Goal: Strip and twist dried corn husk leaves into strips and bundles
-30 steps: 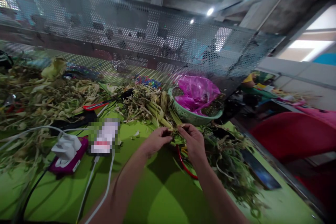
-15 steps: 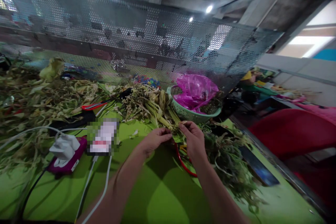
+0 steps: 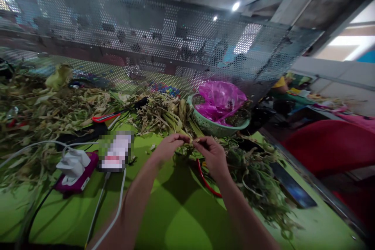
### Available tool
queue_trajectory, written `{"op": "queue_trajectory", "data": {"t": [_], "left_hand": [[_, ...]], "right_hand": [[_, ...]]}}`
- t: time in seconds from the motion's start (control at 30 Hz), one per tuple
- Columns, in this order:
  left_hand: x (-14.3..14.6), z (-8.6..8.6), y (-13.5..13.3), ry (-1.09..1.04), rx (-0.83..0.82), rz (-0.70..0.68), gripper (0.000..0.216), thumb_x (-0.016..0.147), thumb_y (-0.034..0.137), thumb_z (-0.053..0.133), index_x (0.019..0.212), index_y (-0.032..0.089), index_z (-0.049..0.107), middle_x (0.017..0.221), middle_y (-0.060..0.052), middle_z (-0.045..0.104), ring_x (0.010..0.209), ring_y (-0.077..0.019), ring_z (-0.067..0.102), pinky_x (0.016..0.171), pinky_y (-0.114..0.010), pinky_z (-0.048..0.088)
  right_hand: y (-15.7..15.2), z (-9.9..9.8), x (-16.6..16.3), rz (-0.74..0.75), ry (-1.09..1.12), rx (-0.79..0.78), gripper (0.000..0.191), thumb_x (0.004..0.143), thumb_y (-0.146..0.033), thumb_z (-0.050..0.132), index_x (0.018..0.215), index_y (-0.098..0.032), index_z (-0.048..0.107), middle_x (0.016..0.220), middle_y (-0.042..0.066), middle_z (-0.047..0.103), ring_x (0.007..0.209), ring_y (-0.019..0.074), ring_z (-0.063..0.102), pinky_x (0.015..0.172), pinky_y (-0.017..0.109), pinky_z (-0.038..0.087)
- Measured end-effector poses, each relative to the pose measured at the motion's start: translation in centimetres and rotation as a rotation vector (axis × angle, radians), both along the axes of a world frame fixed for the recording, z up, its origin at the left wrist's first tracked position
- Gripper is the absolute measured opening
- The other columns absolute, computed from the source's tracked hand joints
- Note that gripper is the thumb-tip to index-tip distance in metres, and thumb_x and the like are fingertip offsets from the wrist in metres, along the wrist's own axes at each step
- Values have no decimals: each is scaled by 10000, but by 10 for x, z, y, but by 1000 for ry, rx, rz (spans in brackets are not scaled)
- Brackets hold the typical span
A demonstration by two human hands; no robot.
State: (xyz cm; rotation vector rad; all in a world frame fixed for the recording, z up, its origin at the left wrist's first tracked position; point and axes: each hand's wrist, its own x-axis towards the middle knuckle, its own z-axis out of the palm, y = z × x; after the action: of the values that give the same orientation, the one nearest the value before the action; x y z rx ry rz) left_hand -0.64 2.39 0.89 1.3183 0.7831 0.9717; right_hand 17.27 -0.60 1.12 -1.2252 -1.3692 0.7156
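Note:
My left hand (image 3: 170, 147) and my right hand (image 3: 213, 157) meet over the front of the green table (image 3: 181, 222). Both are closed in pinches on a small piece of dry plant stalk (image 3: 191, 140), partly hidden by the fingers. Just beyond the fingertips lies a bunch of pale dried stalks (image 3: 172, 121). Under my right wrist curves a red handle (image 3: 205, 181), its other end covered. To the right of that arm spreads a heap of greenish dried plants (image 3: 260, 187).
A green basket (image 3: 216, 128) with a pink plastic bag (image 3: 221, 99) stands behind my hands. Dried leaves (image 3: 73, 105) cover the back left. A phone (image 3: 117, 152), white cables and a purple power strip (image 3: 77, 181) lie left. Another phone (image 3: 293, 185) lies right, near a red chair (image 3: 331, 146).
My hands have come closer together, the right one moving left to meet the left. The fingertips now nearly touch around the plant piece. The view has shifted slightly.

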Motion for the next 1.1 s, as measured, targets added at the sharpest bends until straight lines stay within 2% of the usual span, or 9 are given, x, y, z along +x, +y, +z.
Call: {"op": "queue_trajectory", "data": {"t": [0.07, 0.2, 0.37, 0.53, 0.7, 0.83, 0.93, 1.0, 1.1], "left_hand": [[3, 0, -2, 36, 55, 18, 200, 773, 271, 646, 927, 172, 726, 970, -74, 734, 933, -215, 633, 905, -336, 448], [11, -5, -4, 60, 132, 65, 139, 699, 246, 733, 814, 168, 733, 826, -60, 722, 783, -201, 609, 796, -317, 442], [13, -5, -2, -115, -15, 172, 164, 652, 264, 775, 744, 163, 684, 728, -19, 657, 715, -154, 563, 739, -282, 429], [14, -3, -3, -308, -176, 303, 251, 597, 279, 815, 743, 164, 647, 716, 9, 625, 723, -127, 555, 765, -271, 431], [16, -4, -4, -356, -181, 324, 261, 581, 272, 821, 718, 150, 636, 687, 22, 613, 686, -104, 534, 727, -248, 425], [18, -6, -5, -492, -307, 307, 278, 545, 230, 834, 696, 151, 615, 667, 21, 598, 648, -94, 537, 675, -232, 435], [21, -7, -6, -614, -433, 244, 323, 518, 220, 848, 704, 163, 591, 675, 24, 592, 603, -85, 528, 599, -220, 427], [21, -7, -6, -634, -440, 251, 329, 523, 228, 844, 712, 174, 581, 687, 28, 595, 599, -82, 523, 581, -212, 421], [19, -6, -4, -581, -359, 327, 304, 548, 245, 828, 724, 181, 588, 708, 32, 600, 637, -83, 536, 628, -211, 434]], "right_hand": [[-1, 1, -2, 23, -19, 5, 173, 713, -361, 757, 774, -205, 717, 741, 14, 674, 709, 182, 583, 695, 301, 452], [-2, 0, -5, 13, -45, 23, 171, 705, -372, 770, 750, -214, 725, 751, 22, 674, 754, 206, 586, 732, 326, 448], [-4, 1, -13, 41, 135, -78, 298, 700, -420, 780, 893, -207, 702, 814, 29, 681, 756, 192, 583, 704, 309, 455], [-3, -7, -20, 114, 86, -158, 282, 678, -373, 797, 856, -204, 659, 791, 15, 659, 723, 177, 566, 674, 294, 441], [-2, -15, -24, 86, 100, -155, 220, 701, -368, 760, 796, -198, 659, 711, -16, 618, 673, 157, 544, 650, 283, 425], [-5, -11, -27, 198, 360, -324, 273, 662, -379, 793, 658, -211, 578, 585, -36, 574, 535, 129, 499, 544, 265, 388], [-6, -8, -28, 285, 500, -444, 318, 630, -365, 826, 655, -217, 547, 569, -27, 584, 509, 128, 497, 519, 262, 383], [-6, -8, -27, 282, 509, -434, 304, 624, -360, 835, 690, -214, 577, 612, -19, 604, 544, 131, 520, 547, 265, 407], [-4, -10, -25, 217, 399, -333, 289, 614, -356, 837, 777, -211, 646, 707, -12, 637, 628, 147, 556, 620, 276, 438]]}}
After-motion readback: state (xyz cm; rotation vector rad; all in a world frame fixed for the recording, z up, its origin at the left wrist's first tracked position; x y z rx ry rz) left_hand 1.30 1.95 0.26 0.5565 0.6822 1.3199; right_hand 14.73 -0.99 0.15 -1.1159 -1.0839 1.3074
